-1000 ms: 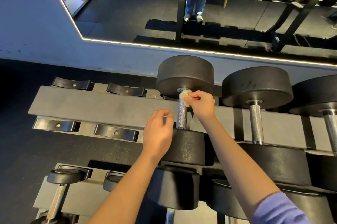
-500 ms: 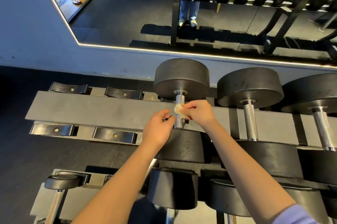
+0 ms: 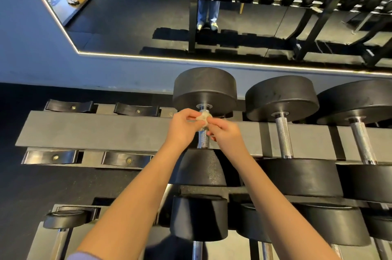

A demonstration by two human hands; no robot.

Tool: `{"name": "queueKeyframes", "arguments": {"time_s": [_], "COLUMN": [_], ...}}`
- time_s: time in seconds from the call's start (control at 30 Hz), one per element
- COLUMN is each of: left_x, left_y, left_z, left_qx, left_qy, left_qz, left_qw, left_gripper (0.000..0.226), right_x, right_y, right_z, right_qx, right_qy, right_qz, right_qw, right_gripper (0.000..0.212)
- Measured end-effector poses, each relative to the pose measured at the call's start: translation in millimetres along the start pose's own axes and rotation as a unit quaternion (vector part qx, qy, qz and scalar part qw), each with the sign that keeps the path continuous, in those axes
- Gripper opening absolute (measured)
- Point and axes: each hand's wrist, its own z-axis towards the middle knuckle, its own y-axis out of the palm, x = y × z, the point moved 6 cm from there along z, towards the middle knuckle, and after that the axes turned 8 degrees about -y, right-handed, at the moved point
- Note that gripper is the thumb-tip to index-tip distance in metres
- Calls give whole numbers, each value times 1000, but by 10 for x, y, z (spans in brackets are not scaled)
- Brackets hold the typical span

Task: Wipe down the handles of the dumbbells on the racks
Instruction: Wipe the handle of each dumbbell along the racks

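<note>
A black dumbbell point(image 3: 204, 88) lies on the top tier of the grey rack point(image 3: 95, 130), its knurled chrome handle point(image 3: 203, 140) pointing away from me. A small crumpled pale wipe point(image 3: 202, 118) sits over the far part of that handle. My left hand point(image 3: 182, 128) pinches the wipe from the left. My right hand point(image 3: 226, 132) pinches it from the right, fingers curled beside the handle. Both hands meet above the handle; the part of the handle under the wipe is hidden.
Two more large dumbbells point(image 3: 283, 98) lie to the right on the same tier. Several unfilled black cradles point(image 3: 70, 106) are at the left. A lower tier holds smaller dumbbells point(image 3: 198, 217). A mirror point(image 3: 233, 16) on the blue wall reflects another rack and a person's legs.
My left hand rose from the near weight head to the wipe and now pinches it too. The wipe sits a little farther along the handle than half a second ago.
</note>
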Motion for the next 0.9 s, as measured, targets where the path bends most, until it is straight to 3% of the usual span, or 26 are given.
{"name": "queueKeyframes", "arguments": {"time_s": [0.1, 0.17, 0.43, 0.6, 0.8, 0.9], "left_x": [-17, -16, 50, -45, 12, 2], "left_y": [-28, -7, 119, 167, 72, 64], "left_z": [106, 194, 380, 266, 388, 440], "left_qx": [41, 58, 43, -4, 65, 52], "left_qy": [-9, -5, 3, -21, -17, -37], "left_qz": [32, 62, 124, 177, 81, 74], "left_qw": [999, 996, 991, 984, 994, 995], "left_gripper": [12, 12, 4, 13, 12, 19], "right_x": [-7, -19, -42, -37, 51, 25], "right_y": [46, 57, -19, -38, -30, -43], "right_z": [-215, -341, -396, -401, -381, -392], "right_qx": [5, 39, 114, 136, 134, 134], "right_qy": [-64, -92, -59, -54, -40, -41], "right_qz": [-204, -263, -217, -190, -169, -166], "right_qw": [977, 960, 968, 971, 976, 976], "right_gripper": [35, 42, 31, 30, 31, 28]}}
